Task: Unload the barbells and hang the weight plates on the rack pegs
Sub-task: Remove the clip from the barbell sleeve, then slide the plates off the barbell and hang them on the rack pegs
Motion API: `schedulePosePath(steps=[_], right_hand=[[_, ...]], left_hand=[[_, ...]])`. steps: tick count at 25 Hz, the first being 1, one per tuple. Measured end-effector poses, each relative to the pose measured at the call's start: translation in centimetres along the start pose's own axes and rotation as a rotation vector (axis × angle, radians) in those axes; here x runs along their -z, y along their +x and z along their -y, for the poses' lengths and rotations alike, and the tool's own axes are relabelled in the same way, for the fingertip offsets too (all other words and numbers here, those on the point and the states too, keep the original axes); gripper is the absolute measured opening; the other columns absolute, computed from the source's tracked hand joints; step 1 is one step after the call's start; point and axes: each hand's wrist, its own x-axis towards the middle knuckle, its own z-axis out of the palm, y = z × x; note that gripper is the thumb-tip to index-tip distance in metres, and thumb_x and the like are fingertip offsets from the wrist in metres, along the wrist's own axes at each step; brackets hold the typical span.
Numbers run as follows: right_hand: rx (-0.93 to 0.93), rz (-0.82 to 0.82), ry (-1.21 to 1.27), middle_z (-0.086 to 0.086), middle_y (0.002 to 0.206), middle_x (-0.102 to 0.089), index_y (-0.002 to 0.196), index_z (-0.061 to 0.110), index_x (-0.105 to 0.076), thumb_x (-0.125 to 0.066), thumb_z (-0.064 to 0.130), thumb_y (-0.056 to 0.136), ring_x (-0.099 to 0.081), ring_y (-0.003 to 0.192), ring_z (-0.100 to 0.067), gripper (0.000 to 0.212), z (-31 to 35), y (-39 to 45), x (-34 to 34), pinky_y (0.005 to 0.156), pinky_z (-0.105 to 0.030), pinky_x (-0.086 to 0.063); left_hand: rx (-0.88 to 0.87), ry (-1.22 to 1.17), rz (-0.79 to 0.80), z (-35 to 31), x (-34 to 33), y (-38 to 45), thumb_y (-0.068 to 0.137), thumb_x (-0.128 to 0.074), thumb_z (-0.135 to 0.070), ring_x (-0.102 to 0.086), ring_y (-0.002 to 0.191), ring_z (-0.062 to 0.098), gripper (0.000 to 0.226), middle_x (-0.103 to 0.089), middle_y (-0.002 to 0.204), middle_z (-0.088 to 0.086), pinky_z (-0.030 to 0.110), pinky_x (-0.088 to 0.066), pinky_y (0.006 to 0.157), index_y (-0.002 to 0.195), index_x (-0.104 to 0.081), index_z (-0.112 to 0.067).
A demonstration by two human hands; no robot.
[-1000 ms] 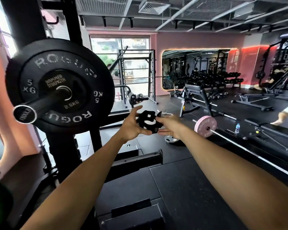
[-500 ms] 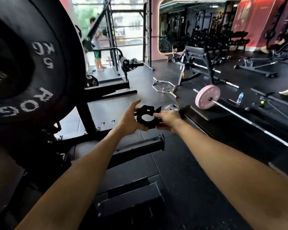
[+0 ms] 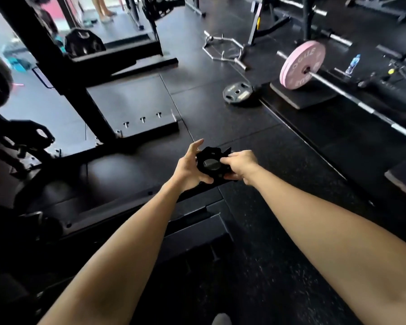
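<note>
Centre frame: your left hand (image 3: 188, 168) and right hand (image 3: 240, 164) both grip a black, notched ring-shaped barbell collar (image 3: 211, 164), left forefinger raised. Upper right: pink plate (image 3: 301, 65), lettering partly legible "ROGUE", on a steel barbell (image 3: 361, 105). Small black plate (image 3: 237, 92) flat on speckled rubber floor (image 3: 279, 141).
</note>
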Motion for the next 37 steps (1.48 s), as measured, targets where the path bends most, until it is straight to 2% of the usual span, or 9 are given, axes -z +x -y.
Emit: schedulePosePath(steps=[5,12,14,16,18,20,26,33,37], right_hand=[[-0.062,0.002,-0.036,-0.016,0.126,-0.06,0.122,0.002,-0.061,-0.072,0.009,0.083,-0.061,0.108,-0.033,0.041,-3.2,5.1,-1.5,0.071,-0.043,-0.06],[-0.037,-0.06,-0.096,-0.012,0.128,-0.06,0.121,0.009,-0.064,-0.076,0.019,0.081,-0.066,0.1,-0.033,0.043,-4.5,8.0,-2.0,0.066,-0.041,-0.061],[-0.004,-0.08,-0.2,-0.012,0.132,-0.058,0.127,0.012,-0.061,-0.073,0.029,0.083,-0.063,0.107,-0.032,0.049,-4.5,7.5,-1.9,0.08,-0.044,-0.059],[0.114,-0.112,-0.429,-0.01,0.137,-0.055,0.133,0.015,-0.056,-0.066,0.044,0.085,-0.056,0.12,-0.03,0.057,-4.5,6.6,-1.4,0.098,-0.041,-0.05],[0.265,-0.129,-0.591,-0.008,0.135,-0.057,0.131,0.016,-0.057,-0.06,0.048,0.088,-0.053,0.123,-0.028,0.054,-4.2,5.3,-0.5,0.098,-0.036,-0.045],[0.385,-0.107,-0.709,-0.006,0.14,-0.052,0.132,0.019,-0.056,-0.061,0.046,0.087,-0.05,0.126,-0.026,0.053,-3.9,3.7,0.3,0.1,-0.036,-0.043],[0.58,0.026,-0.966,0.0,0.15,-0.036,0.139,0.027,-0.046,-0.067,0.043,0.081,-0.039,0.135,-0.022,0.064,-3.9,-5.5,3.2,0.107,-0.04,-0.033],[0.79,0.056,-1.029,0.001,0.15,-0.038,0.143,0.027,-0.039,-0.068,0.046,0.081,-0.041,0.134,-0.021,0.072,-6.9,-22.3,6.4,0.107,-0.041,-0.034],[0.879,0.096,-1.075,0.002,0.152,-0.036,0.144,0.028,-0.037,-0.068,0.048,0.079,-0.039,0.136,-0.021,0.075,-8.1,-32.0,7.0,0.108,-0.044,-0.032]], left_hand=[[0.075,-0.034,0.043,3.7,-1.6,3.2,0.054,-0.084,0.012,-0.056,0.115,0.021,0.12,-0.051,0.135,0.004,0.021,-0.044,0.09,0.15,-0.026,-0.028],[0.118,-0.076,0.053,5.8,-2.2,4.9,0.051,-0.086,0.003,-0.055,0.118,0.024,0.12,-0.05,0.13,-0.001,0.044,-0.047,0.103,0.149,-0.024,-0.031],[0.097,-0.034,0.065,5.4,-2.3,4.4,0.05,-0.086,-0.002,-0.051,0.122,0.022,0.125,-0.044,0.133,-0.001,0.039,-0.045,0.105,0.151,-0.018,-0.028],[0.053,0.031,0.049,4.6,-2.1,3.6,0.056,-0.087,-0.002,-0.037,0.126,0.01,0.124,-0.032,0.139,-0.005,0.028,-0.038,0.102,0.153,-0.014,-0.025],[0.005,0.1,-0.006,3.9,-1.4,2.5,0.058,-0.088,-0.009,-0.032,0.127,0.006,0.117,-0.03,0.145,-0.003,0.025,-0.033,0.102,0.152,-0.019,-0.027],[-0.027,0.157,-0.035,3.3,-0.5,0.9,0.058,-0.088,-0.017,-0.037,0.133,0.012,0.107,-0.037,0.146,-0.002,0.03,-0.034,0.107,0.147,-0.031,-0.031],[-0.073,0.259,-0.073,0.2,1.2,-7.8,0.061,-0.088,-0.02,-0.044,0.127,0.014,0.082,-0.046,0.138,-0.005,0.021,-0.033,0.096,0.133,-0.05,-0.035],[-0.179,0.261,-0.225,-3.9,0.9,-25.4,0.061,-0.091,-0.024,-0.043,0.127,0.01,0.088,-0.047,0.14,-0.004,0.018,-0.03,0.095,0.138,-0.049,-0.028],[-0.185,0.293,-0.289,-5.7,1.6,-36.5,0.061,-0.092,-0.03,-0.043,0.131,0.016,0.09,-0.047,0.142,-0.001,0.022,-0.032,0.102,0.139,-0.047,-0.026]])
